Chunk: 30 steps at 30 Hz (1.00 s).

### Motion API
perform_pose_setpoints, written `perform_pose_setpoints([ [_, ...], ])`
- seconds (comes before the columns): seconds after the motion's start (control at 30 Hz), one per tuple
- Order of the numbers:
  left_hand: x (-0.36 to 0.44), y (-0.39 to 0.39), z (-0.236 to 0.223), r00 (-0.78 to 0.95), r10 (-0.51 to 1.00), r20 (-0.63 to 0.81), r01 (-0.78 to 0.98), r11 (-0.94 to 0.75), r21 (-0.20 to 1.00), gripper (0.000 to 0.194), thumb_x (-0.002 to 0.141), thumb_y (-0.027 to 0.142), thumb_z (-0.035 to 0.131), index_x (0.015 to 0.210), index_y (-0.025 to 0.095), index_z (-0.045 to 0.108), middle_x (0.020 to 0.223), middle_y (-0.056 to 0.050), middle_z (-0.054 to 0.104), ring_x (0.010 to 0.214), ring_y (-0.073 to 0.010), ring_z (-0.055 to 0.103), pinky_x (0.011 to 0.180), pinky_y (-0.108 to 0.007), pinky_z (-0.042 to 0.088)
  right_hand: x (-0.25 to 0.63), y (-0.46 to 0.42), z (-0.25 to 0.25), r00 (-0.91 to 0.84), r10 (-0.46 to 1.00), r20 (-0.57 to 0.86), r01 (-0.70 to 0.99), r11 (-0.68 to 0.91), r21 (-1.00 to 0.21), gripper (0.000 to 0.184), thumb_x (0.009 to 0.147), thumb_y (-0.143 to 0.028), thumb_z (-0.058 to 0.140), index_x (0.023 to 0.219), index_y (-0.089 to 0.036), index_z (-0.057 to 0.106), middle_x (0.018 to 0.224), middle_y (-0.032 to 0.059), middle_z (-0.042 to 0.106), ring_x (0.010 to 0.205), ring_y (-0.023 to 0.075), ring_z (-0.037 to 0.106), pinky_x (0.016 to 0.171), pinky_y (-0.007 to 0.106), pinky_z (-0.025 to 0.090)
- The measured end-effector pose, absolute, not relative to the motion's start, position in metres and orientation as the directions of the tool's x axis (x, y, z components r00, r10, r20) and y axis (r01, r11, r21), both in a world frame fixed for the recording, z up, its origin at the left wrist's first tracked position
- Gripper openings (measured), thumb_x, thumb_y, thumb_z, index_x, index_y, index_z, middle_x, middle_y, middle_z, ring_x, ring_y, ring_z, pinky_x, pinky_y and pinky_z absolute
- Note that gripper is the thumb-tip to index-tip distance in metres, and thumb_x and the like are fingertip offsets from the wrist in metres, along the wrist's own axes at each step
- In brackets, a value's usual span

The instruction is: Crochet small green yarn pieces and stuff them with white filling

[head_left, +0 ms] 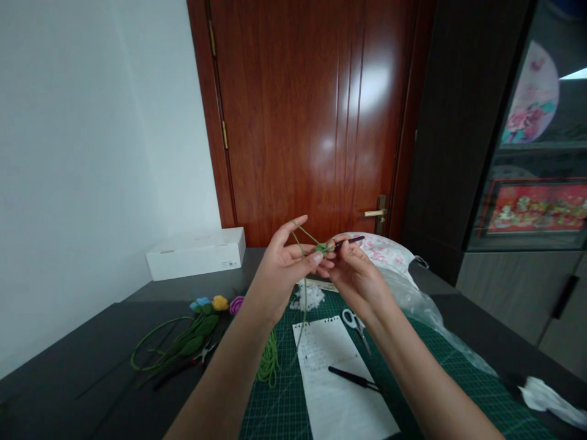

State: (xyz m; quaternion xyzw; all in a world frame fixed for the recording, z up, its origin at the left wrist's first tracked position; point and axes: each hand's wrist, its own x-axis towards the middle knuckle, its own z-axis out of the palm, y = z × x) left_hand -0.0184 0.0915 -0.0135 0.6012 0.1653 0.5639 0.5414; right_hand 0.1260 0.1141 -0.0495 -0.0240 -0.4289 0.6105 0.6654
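My left hand point(285, 266) pinches a small green crochet piece point(322, 249) between thumb and fingers. Over its raised index finger runs a strand of green yarn point(308, 234), whose tail hangs down over the paper. A dark-handled crochet hook point(355, 240) is gripped by my right hand point(358, 272), its tip at the green piece; the tip itself is hidden by fingers. Both hands are close together above the mat. Below them, a hank of green yarn point(268, 360) lies partly behind my left forearm.
A notepad sheet point(321, 391) with a black pen-like tool point(353, 377) lies on the green cutting mat point(270, 415), near scissors point(358, 327) and white fluff point(308, 297). Crocheted flowers point(220, 302) and pliers point(204, 352) lie left. A white box point(197, 253) stands behind; a plastic bag point(413, 299) lies right.
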Motion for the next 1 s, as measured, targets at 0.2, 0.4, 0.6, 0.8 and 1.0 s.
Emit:
perform_pose_setpoints([
  [0.2, -0.019, 0.090, -0.012, 0.347, 0.812, 0.469, -0.483, -0.274, 0.832, 0.071, 0.085, 0.013, 0.076, 0.147, 0.011, 0.043, 0.087, -0.010, 0.078, 0.079, -0.0222, 0.075, 0.069, -0.031, 0.059, 0.127, 0.107, -0.046, -0.132, 0.808, 0.574, -0.762, 0.288, -0.580, 0.022, 0.077, -0.034, 0.089, 0.084, -0.022, 0.071, 0.080, -0.0020, 0.068, 0.066, 0.0111, 0.054, 0.061, 0.025, 0.047],
  [0.4, -0.022, 0.091, -0.011, 0.359, 0.799, 0.482, -0.468, -0.293, 0.834, 0.076, 0.077, 0.011, 0.083, 0.144, 0.014, 0.046, 0.088, -0.008, 0.078, 0.079, -0.0199, 0.074, 0.073, -0.030, 0.058, 0.128, 0.108, -0.044, -0.058, 0.829, 0.556, -0.779, 0.311, -0.545, 0.022, 0.074, -0.032, 0.090, 0.081, -0.021, 0.072, 0.080, -0.0006, 0.069, 0.068, 0.0112, 0.052, 0.064, 0.025, 0.047],
  [0.6, -0.024, 0.090, -0.010, 0.314, 0.790, 0.527, -0.456, -0.362, 0.813, 0.097, 0.069, 0.006, 0.088, 0.152, 0.021, 0.039, 0.086, -0.003, 0.076, 0.079, -0.0165, 0.071, 0.074, -0.028, 0.056, 0.128, 0.105, -0.041, -0.045, 0.817, 0.575, -0.765, 0.342, -0.546, 0.021, 0.075, -0.031, 0.089, 0.081, -0.022, 0.072, 0.080, -0.0012, 0.068, 0.067, 0.0114, 0.049, 0.069, 0.027, 0.048],
  [0.8, -0.025, 0.084, -0.009, 0.310, 0.780, 0.544, -0.471, -0.371, 0.800, 0.119, 0.068, 0.004, 0.088, 0.161, 0.030, 0.020, 0.081, 0.002, 0.073, 0.083, -0.0171, 0.071, 0.082, -0.031, 0.055, 0.127, 0.100, -0.040, -0.040, 0.798, 0.601, -0.691, 0.412, -0.594, 0.017, 0.081, -0.036, 0.084, 0.085, -0.024, 0.073, 0.083, -0.0007, 0.070, 0.070, 0.0121, 0.053, 0.071, 0.026, 0.047],
  [1.0, -0.025, 0.086, -0.012, 0.313, 0.769, 0.558, -0.480, -0.378, 0.791, 0.133, 0.067, 0.004, 0.089, 0.162, 0.042, 0.004, 0.080, 0.005, 0.070, 0.084, -0.0165, 0.070, 0.084, -0.033, 0.054, 0.124, 0.094, -0.040, -0.065, 0.759, 0.648, -0.639, 0.467, -0.611, 0.014, 0.087, -0.037, 0.079, 0.088, -0.025, 0.072, 0.087, 0.0002, 0.075, 0.078, 0.0140, 0.063, 0.077, 0.026, 0.048],
])
